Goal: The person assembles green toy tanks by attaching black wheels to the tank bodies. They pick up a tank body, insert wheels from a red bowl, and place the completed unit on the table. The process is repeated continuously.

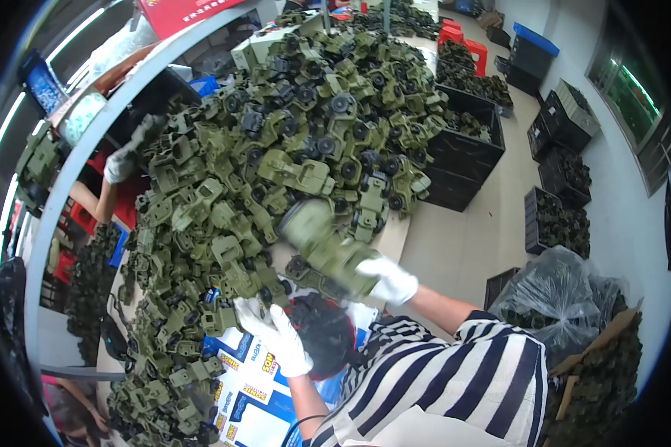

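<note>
My right hand (pixel 389 281), in a white glove, grips an olive-green toy truck (pixel 314 242). The toy is smeared by motion and held above the near edge of a big heap of similar toy vehicles (pixel 283 127). My left hand (pixel 277 337), also gloved in white, has its thumb and fingers apart and holds nothing. It hovers over a blue and white printed sheet (pixel 257 402) beside the heap's edge. Between my hands is a dark rounded thing (pixel 320 331) with a bit of red; its kind I cannot make out.
A grey metal post (pixel 89 149) curves past on the left. Behind it a co-worker's gloved hand (pixel 119 165) holds a green toy part. Black crates (pixel 466 160) stand right of the table, more along the wall. A clear plastic bag (pixel 555 290) lies at right.
</note>
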A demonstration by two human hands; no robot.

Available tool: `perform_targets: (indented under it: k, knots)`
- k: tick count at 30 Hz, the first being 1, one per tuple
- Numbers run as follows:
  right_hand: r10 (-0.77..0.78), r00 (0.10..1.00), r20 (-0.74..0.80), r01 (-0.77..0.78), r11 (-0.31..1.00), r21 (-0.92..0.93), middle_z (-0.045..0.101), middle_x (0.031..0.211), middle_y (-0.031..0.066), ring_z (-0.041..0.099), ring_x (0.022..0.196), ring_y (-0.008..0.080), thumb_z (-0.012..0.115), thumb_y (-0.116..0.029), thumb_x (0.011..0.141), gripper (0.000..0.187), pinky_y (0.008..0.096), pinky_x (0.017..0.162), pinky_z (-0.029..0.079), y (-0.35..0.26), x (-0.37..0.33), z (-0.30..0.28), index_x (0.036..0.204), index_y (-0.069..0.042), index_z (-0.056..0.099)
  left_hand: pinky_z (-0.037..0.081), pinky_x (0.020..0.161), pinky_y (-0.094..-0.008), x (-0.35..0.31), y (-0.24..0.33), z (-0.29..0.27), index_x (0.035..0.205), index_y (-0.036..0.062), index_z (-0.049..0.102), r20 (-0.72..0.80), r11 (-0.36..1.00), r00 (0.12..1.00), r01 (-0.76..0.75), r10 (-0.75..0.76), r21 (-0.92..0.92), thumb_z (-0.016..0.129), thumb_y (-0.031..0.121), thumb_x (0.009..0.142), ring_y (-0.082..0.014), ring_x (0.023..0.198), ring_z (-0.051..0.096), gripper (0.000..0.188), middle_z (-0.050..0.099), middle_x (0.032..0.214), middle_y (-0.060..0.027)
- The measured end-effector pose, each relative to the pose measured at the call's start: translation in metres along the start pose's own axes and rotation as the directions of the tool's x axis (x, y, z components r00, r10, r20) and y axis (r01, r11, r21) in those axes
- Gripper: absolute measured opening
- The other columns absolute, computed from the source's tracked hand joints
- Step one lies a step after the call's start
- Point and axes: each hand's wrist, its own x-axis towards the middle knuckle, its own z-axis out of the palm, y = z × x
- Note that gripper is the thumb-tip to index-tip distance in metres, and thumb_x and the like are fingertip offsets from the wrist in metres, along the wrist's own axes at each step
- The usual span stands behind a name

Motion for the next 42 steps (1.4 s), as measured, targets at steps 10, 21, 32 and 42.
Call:
perform_targets:
  k: [10, 21, 32, 42]
  knots:
    - [-0.556, 0.827, -0.086, 0.557, 0.83, -0.017, 0.057, 0.124, 0.017, 0.063, 0.104, 0.0296, 0.071, -0.035, 0.089, 0.056, 0.0423, 0.084, 0.059, -0.335, 0.258, 0.019, 0.129, -0.006, 0.046, 0.052, 0.081, -0.0283, -0.023, -0.049, -0.026, 0.137, 0.0025, 0.048, -0.101, 0.799, 0.799, 0.567, -0.592, -0.198, 0.06, 0.019, 0.097, -0.0155, 0.106, 0.057, 0.045, 0.055, 0.129, -0.0093]
    - [0.039, 0.963, 0.267, 0.224, 0.433, -0.873, 0.066, 0.115, 0.0114, 0.064, 0.105, 0.0214, 0.063, -0.021, 0.093, 0.038, 0.0329, 0.088, 0.05, -0.099, 0.184, 0.033, 0.124, 0.0, 0.059, 0.048, 0.089, -0.0299, -0.099, -0.12, -0.129, 0.121, -0.004, 0.059, -0.399, 0.713, 0.632, 0.696, -0.665, -0.087, 0.065, 0.015, 0.094, -0.0172, 0.097, 0.061, 0.034, 0.066, 0.11, -0.0109]
    - [0.671, 0.701, 0.244, 0.656, -0.469, -0.591, 0.065, 0.105, 0.0106, 0.061, 0.098, 0.0312, 0.06, -0.047, 0.087, 0.049, 0.0447, 0.08, 0.048, 0.16, 0.076, -0.006, 0.118, -0.009, 0.065, 0.032, 0.113, -0.0387, -0.023, -0.172, -0.125, 0.148, -0.0052, 0.028, -0.399, 0.793, 0.731, 0.609, -0.554, 0.015, 0.077, 0.039, 0.08, -0.0327, 0.137, 0.04, 0.095, 0.034, 0.151, -0.0254]
    - [0.645, 0.739, 0.193, 0.537, -0.392, -0.747, 0.065, 0.11, 0.0176, 0.063, 0.099, 0.0362, 0.057, -0.046, 0.091, 0.05, 0.046, 0.086, 0.05, 0.154, 0.087, -0.009, 0.122, -0.008, 0.061, 0.053, 0.081, -0.034, 0.075, -0.185, -0.085, 0.121, 0.0036, 0.055, -0.572, 0.801, 0.579, 0.283, -0.581, -0.527, 0.082, -0.001, 0.071, -0.0174, 0.089, 0.064, 0.057, 0.066, 0.107, -0.0078]
